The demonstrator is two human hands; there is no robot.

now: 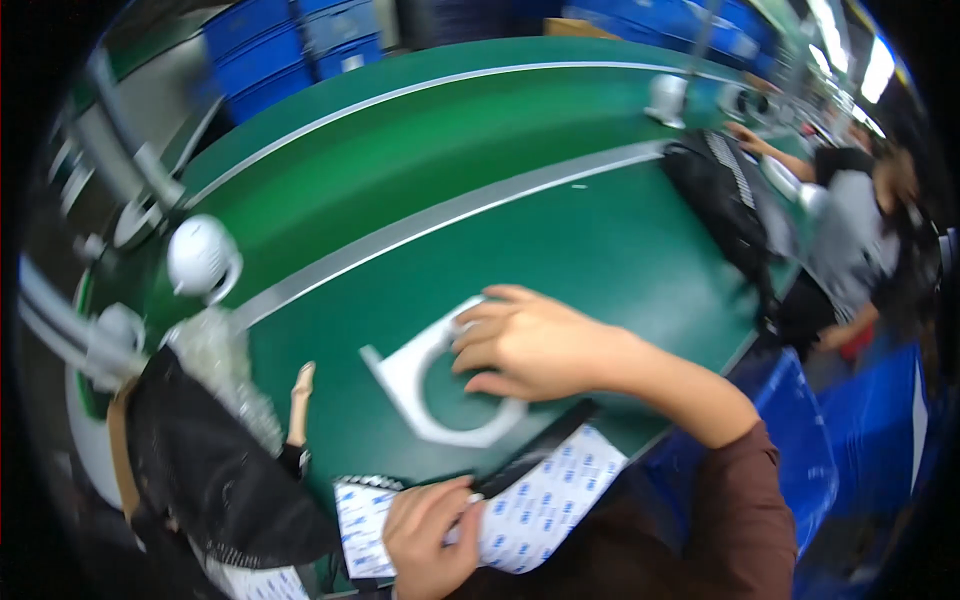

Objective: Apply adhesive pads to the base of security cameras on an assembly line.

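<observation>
On the green table in front of me lies a white flat frame point(405, 385) with a large round opening. My right hand point(540, 345) curls over its far right side, thumb by the opening and fingers around the rim; the fingers are a little blurred. Closer to me, my left hand point(435, 535) pinches a white sheet with blue print point(540, 505), which looks like backing paper. A black strip point(535, 445) runs along the sheet's far edge. The left fingertips and thumb meet near that edge, and the sheet spreads out on both sides of the hand.
Black bags or cloth point(220, 470) and clear plastic wrap point(225, 370) lie left, beside a thin beige stick-like thing point(300, 400). A white round device point(200, 258) stands behind them. At right are a blue bin point(800, 450), a black bag point(720, 195) and a co-worker point(850, 220).
</observation>
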